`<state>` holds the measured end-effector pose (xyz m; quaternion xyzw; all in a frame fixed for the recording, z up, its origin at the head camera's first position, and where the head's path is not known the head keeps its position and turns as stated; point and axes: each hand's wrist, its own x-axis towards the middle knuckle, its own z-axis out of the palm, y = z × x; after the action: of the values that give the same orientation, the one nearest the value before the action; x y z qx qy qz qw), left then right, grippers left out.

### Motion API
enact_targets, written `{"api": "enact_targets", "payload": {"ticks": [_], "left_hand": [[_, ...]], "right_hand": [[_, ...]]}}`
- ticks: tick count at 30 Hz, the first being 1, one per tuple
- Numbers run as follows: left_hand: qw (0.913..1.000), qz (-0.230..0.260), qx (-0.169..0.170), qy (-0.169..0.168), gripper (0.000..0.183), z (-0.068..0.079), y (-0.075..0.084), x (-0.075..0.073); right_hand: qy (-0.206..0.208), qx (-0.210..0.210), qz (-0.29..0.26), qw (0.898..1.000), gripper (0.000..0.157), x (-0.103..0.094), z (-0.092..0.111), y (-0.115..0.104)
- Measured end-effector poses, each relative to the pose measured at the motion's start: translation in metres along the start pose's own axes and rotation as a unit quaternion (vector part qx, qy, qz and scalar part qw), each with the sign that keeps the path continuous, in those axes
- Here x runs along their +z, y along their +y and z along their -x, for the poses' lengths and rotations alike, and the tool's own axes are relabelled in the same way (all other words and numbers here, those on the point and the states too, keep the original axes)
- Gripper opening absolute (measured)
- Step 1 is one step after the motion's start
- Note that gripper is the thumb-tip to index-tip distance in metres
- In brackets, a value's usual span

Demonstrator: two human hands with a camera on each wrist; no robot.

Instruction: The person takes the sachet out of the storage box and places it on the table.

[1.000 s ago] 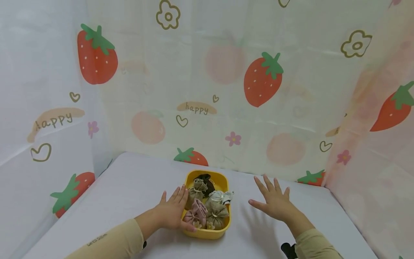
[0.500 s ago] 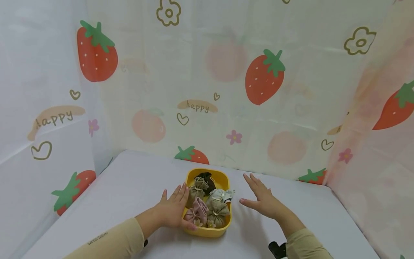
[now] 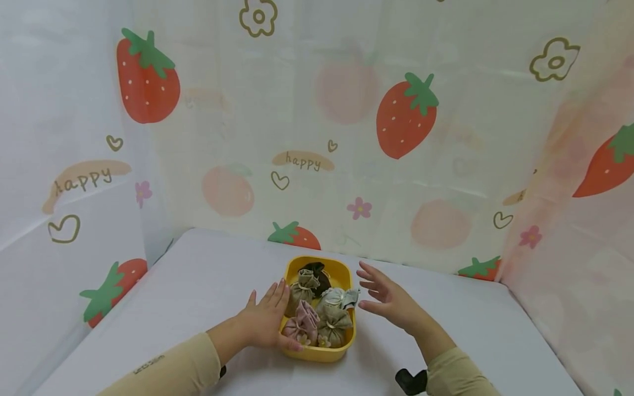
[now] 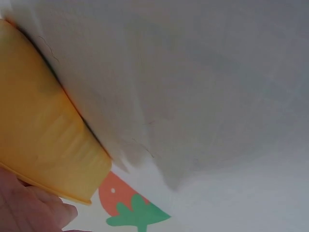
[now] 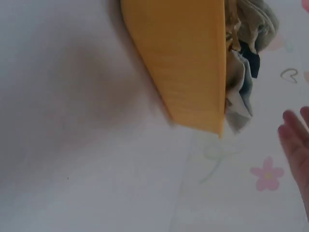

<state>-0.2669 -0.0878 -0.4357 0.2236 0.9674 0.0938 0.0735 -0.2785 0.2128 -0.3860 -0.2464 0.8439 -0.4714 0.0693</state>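
Note:
A yellow plastic box (image 3: 319, 356) stands on the white table in the head view. Several small tied cloth pouches lie in it: a pink one (image 3: 301, 319), a beige one (image 3: 333, 325), a pale grey one (image 3: 337, 298), an olive one (image 3: 301, 289) and a dark brown one (image 3: 323, 281). My left hand (image 3: 262, 320) rests against the box's left side with fingers straight, the thumb near its front corner. Just off the right side hovers my right hand (image 3: 388, 300), fingers loosely bent and holding nothing. In the right wrist view, a gap separates its fingertips from the box wall (image 5: 183, 63).
White cloth covers the table (image 3: 213, 264). Strawberry-printed curtains (image 3: 238, 110) rise behind it and at both sides. A black piece (image 3: 411, 380) shows under the right wrist.
My right hand has moved left toward the box, its spread fingers drawing together and bending slightly. The left hand and the box have stayed in place.

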Motion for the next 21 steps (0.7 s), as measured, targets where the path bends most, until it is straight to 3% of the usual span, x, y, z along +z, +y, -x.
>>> {"api": "enact_targets", "payload": {"ticks": [9, 21], "left_hand": [[1.0, -0.003, -0.002, -0.007, 0.131, 0.002, 0.001, -0.003], [1.0, -0.001, -0.002, -0.008, 0.131, 0.0, 0.0, -0.002]], "right_hand": [[-0.034, 0.002, -0.08, 0.996, 0.066, 0.013, -0.007, 0.004], [-0.066, 0.027, -0.086, 0.994, 0.062, 0.026, -0.005, 0.013]]}}
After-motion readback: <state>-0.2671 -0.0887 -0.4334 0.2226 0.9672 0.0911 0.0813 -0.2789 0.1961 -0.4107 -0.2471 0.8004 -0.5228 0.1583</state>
